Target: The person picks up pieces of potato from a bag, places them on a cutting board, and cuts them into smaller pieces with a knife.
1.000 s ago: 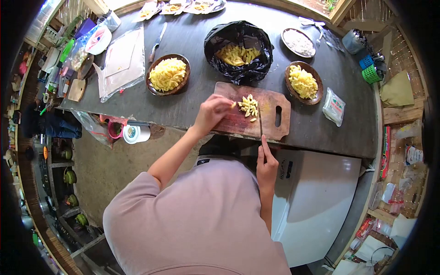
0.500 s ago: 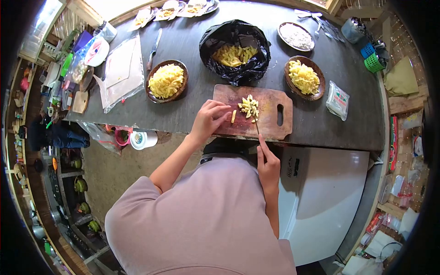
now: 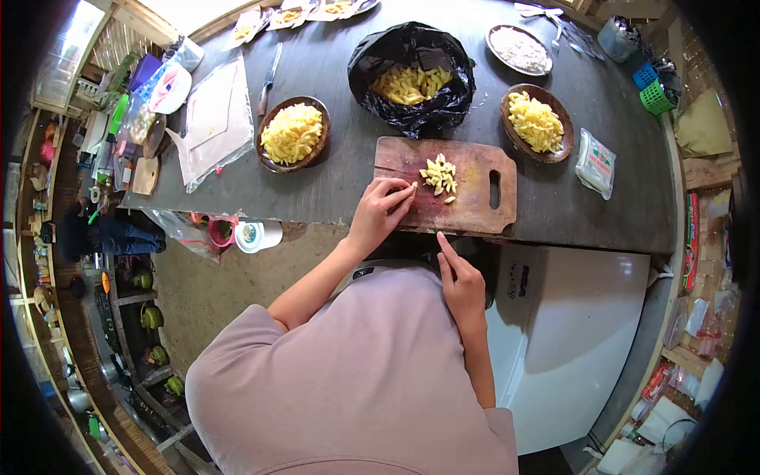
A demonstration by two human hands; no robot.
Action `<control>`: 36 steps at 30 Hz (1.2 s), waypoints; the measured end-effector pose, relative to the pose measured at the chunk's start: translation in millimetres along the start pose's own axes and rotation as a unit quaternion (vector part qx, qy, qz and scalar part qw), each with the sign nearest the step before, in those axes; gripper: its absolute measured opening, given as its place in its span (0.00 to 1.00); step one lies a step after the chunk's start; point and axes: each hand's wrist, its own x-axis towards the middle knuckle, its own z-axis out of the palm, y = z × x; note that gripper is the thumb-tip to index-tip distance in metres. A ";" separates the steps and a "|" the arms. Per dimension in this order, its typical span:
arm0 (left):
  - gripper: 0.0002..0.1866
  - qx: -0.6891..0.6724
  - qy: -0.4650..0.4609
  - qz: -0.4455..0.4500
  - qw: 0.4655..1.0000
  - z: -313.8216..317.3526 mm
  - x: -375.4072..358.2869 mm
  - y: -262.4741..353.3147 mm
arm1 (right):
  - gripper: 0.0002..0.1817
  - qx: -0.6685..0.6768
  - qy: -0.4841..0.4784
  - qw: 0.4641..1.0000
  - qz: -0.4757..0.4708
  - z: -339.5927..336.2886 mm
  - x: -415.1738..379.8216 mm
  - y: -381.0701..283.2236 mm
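Note:
My left hand (image 3: 383, 210) is over the left side of a wooden cutting board (image 3: 475, 170), with thumb and fingers pinching a small pale yellow strip (image 3: 415, 185) that looks like cut potato. Just right of those fingertips lies a loose pile of short yellow pieces (image 3: 438, 174), with one piece apart below it. At the board's near edge, my right hand (image 3: 461, 279) is closed around a knife (image 3: 438, 232), index finger stretched along it. Only a little of the knife shows; its handle is hidden in the hand.
Behind the board stands a black plastic bag (image 3: 372, 103) of yellow strips. Bowls of yellow pieces flank it, one left (image 3: 265, 158) and one right (image 3: 567, 131). Another knife (image 3: 271, 75), a plate of white flakes (image 3: 518, 49) and a white packet (image 3: 595, 164) lie around. A person (image 3: 119, 237) is far left.
My left hand has moved onto the strip that was lying on the board and now pinches it. The knife has drawn back from the pile toward the board's near edge.

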 end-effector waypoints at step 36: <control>0.32 0.115 0.020 -0.094 0.989 -82.6 35.5 -56.9 | 0.24 -0.005 0.095 0.993 -0.067 -6.3 13.4 18.6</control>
